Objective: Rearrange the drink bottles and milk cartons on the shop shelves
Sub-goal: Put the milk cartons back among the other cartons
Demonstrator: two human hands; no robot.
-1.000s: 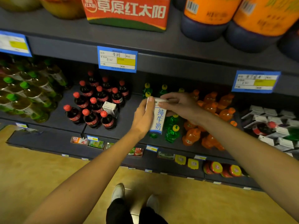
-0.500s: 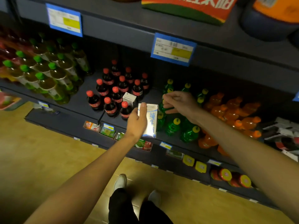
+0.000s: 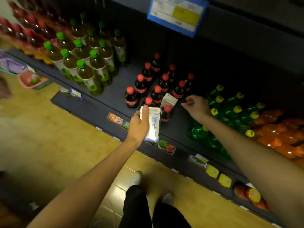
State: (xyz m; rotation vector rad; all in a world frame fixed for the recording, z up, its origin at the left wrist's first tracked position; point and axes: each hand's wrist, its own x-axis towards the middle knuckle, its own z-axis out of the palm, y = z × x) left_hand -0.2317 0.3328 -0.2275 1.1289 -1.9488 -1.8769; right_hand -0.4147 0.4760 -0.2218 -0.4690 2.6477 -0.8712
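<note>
My left hand (image 3: pixel 139 127) grips a white milk carton (image 3: pixel 153 127) with blue characters, held upright in front of the dark shelf (image 3: pixel 113 96). A second milk carton (image 3: pixel 168 100) stands among the red-capped cola bottles (image 3: pixel 148 89) just behind it. My right hand (image 3: pixel 196 106) hovers to the right of that carton, fingers loosely curled and apart, holding nothing. Green bottles with yellow caps (image 3: pixel 230 112) lie right of my right hand, and orange bottles (image 3: pixel 279 129) further right.
Green-capped tea bottles (image 3: pixel 85 58) fill the shelf's left part, red-capped ones (image 3: pixel 24 30) beyond. A blue price tag (image 3: pixel 178 15) hangs from the upper shelf. Small snack packs (image 3: pixel 166 146) line the lower ledge. My feet stand on the wooden floor (image 3: pixel 49 145).
The view swung left along the shelf. My right hand let go of the held carton and moved toward the carton among the cola bottles. My left hand keeps its carton.
</note>
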